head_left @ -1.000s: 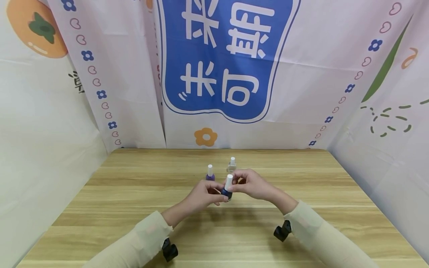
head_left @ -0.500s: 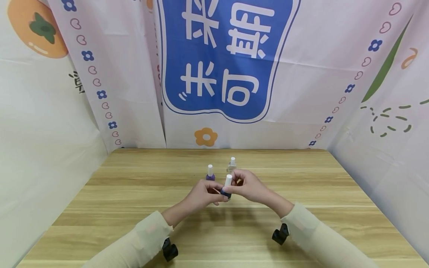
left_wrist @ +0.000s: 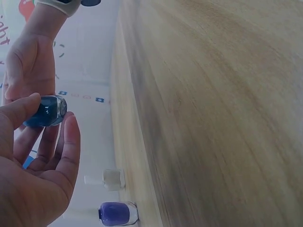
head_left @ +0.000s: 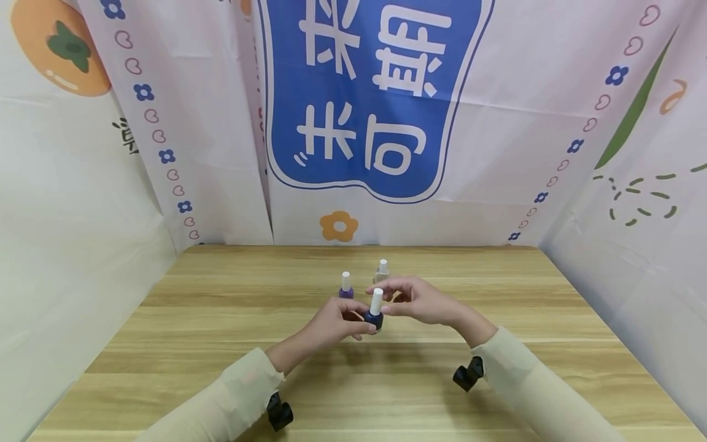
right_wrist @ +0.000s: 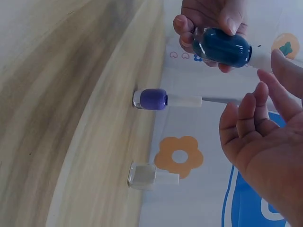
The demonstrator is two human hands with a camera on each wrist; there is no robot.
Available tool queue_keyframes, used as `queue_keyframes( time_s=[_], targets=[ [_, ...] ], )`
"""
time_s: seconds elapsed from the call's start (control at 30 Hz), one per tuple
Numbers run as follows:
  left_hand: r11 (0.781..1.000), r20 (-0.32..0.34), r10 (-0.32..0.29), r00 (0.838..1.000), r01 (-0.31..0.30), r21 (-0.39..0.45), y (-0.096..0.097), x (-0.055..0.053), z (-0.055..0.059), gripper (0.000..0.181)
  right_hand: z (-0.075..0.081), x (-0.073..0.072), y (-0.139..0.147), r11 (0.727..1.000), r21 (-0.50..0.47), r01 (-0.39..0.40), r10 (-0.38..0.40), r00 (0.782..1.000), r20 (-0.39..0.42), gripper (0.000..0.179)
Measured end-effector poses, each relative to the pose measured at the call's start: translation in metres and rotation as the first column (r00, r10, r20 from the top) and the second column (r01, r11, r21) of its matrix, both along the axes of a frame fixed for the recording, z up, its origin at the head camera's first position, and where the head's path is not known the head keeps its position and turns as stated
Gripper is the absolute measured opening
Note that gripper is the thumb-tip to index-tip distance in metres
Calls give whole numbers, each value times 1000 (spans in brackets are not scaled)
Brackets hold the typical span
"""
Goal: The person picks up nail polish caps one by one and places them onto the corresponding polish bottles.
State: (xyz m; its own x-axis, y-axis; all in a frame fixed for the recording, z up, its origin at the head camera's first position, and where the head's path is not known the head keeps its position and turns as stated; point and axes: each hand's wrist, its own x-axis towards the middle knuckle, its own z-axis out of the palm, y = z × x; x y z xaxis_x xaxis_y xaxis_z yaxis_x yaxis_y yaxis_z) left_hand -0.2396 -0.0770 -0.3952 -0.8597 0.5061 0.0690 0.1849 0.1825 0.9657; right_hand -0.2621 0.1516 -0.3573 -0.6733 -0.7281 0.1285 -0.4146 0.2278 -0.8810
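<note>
A dark blue nail polish bottle with a long white cap is held off the table, roughly upright. My left hand pinches its glass body between thumb and fingers, also plain in the left wrist view. Around the cap, my right hand has its thumb and forefinger spread on either side; in the right wrist view its fingers look loose, with no firm grip on the cap. Behind the hands, a purple nail polish bottle and a clear nail polish bottle stand capped on the table.
The wooden table reaches back to a printed white cloth backdrop, with cloth also at both sides. Black wrist cameras sit under each sleeve. The purple and clear bottles stand just beyond the hands.
My right hand first moved slightly left at the cap, then back right and up, its fingers loosening from the cap. The left hand keeps its hold in nearly the same place.
</note>
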Motion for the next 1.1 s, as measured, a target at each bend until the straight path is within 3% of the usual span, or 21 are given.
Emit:
queue_keyframes(
  time_s=[0.13,0.33,0.63,1.1],
  targets=[
    [1000,-3,-16,1000,16,5,0,0,-1,25,-3,0,-1,999,-21,-50,51,998,46,36],
    [1000,-19,-23,1000,24,19,0,-1,-3,28,-6,-1,-4,998,-36,-59,60,998,15,25],
    [1000,-13,-2,1000,2,-1,-1,0,-3,28,-8,1,-7,998,8,60,-60,997,-50,18],
    [1000,-14,20,1000,-20,1,-1,0,-1,25,-12,6,-15,976,-20,215,-216,975,-50,12]
  ],
)
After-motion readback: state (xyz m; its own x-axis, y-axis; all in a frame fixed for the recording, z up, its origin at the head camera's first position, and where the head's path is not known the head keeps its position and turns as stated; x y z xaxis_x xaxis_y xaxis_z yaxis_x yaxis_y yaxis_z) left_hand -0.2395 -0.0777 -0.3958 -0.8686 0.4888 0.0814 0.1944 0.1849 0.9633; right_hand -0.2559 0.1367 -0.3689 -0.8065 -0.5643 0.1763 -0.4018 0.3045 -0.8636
